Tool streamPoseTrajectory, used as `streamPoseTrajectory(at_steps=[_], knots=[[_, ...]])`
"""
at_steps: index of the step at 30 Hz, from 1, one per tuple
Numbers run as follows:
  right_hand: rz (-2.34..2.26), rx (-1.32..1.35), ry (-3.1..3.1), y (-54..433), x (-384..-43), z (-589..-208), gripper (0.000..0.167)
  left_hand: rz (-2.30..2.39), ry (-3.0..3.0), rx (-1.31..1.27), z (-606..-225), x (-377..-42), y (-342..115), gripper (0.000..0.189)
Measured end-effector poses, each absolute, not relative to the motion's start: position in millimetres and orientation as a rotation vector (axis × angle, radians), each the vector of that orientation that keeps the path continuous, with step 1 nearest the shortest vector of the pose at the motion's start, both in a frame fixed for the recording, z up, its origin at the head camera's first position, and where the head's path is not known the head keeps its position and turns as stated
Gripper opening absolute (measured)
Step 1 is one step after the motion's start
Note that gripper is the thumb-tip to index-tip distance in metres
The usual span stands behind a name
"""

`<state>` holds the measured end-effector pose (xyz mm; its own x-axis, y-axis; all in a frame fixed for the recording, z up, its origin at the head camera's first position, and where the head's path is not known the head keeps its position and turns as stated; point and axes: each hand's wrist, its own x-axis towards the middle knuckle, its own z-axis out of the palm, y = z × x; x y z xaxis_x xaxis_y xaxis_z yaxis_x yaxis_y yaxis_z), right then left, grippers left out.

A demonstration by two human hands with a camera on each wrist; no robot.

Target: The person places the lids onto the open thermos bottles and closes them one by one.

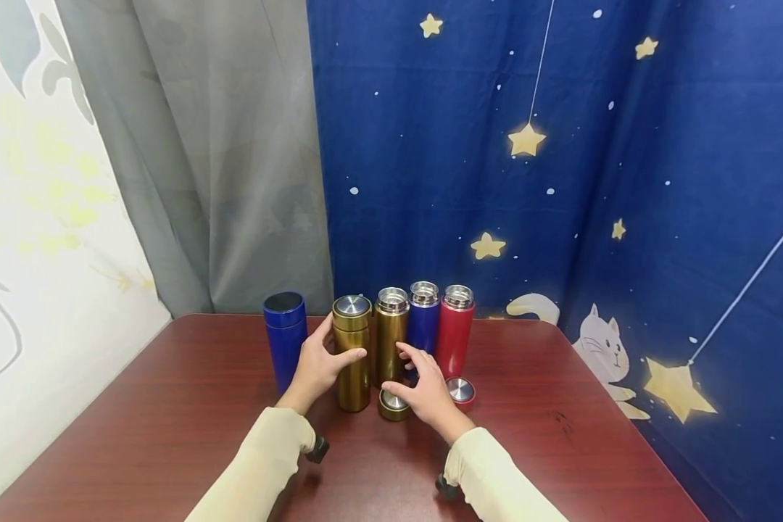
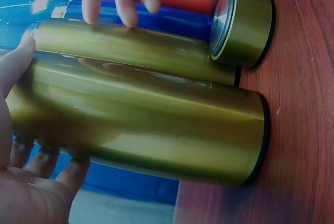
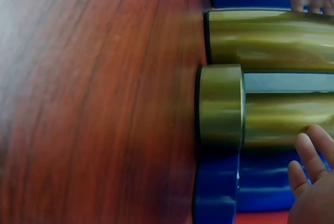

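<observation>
1. No words, labels, brands or numbers can be read in the head view or either wrist view.
2. A small dark scrawl [image 1: 559,419] marks the right side of the reddish-brown, wood-grained tabletop [image 1: 170,435], too small to make out as lettering.
3. A faint, thin outline [image 2: 207,84] shows near the base of the capped, gold, metallic cylindrical bottle [image 2: 156,130] in the left wrist view; whether it is print or reflection cannot be told.
</observation>
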<state>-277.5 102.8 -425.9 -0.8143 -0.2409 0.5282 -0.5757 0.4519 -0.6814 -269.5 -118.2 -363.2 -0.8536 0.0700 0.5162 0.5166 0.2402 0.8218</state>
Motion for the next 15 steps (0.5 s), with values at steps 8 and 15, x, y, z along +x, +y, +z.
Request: streamPoseTrajectory(at_steps=[8,15], knots=[[1.275,0.633,-2.382,104,-279,-433,0.071,-1.624,-2.175,-0.507,-362,-273,-118,0.086],[1.117,0.595,-2.390,104,-277,-437,0.069,-1.605,-2.157,-0.475,-382,-297,-123,0.092]])
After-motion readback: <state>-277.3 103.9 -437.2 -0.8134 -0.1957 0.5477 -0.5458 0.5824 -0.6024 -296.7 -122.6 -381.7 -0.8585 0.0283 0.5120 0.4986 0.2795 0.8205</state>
